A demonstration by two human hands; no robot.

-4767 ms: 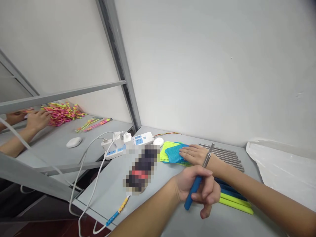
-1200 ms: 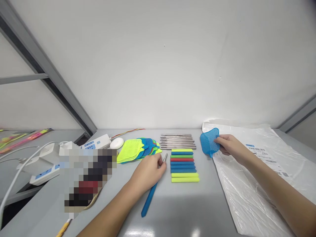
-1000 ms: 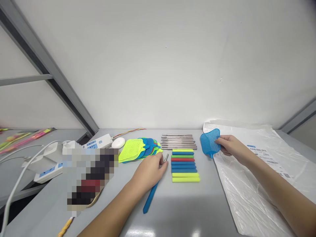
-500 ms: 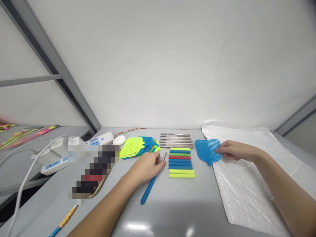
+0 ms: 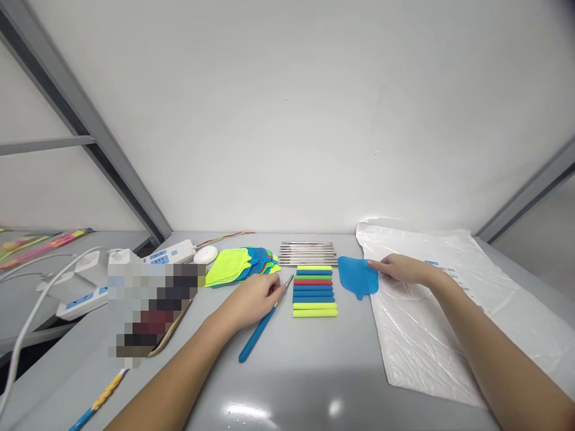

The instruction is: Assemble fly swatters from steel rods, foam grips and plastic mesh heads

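My left hand (image 5: 258,297) is closed around a rod with a blue handle (image 5: 254,340) and a thin metal shaft (image 5: 290,281); it rests low over the table, with the handle slanting down toward me. My right hand (image 5: 402,269) has its fingertips at the upper right edge of a blue perforated fly swatter head (image 5: 358,276), which lies by the plastic bag's left edge. Between my hands is a row of coloured handles (image 5: 313,291) in yellow, blue, green and red. Behind them lie several metal rods (image 5: 308,254). Beyond my left hand sits a pile of swatter heads (image 5: 229,266), yellow on top.
A white plastic bag (image 5: 417,353) covers the table's right side under my right arm. To the left are a power strip (image 5: 168,256) with plugs and cables, a round white object (image 5: 205,255) and a blurred-out object (image 5: 153,317). A white wall (image 5: 287,120) stands behind the table.
The view has shifted slightly to the right. My right fingertips have moved up along the swatter head's edge, and the head sits slightly lower. My left hand keeps hold of the rod.
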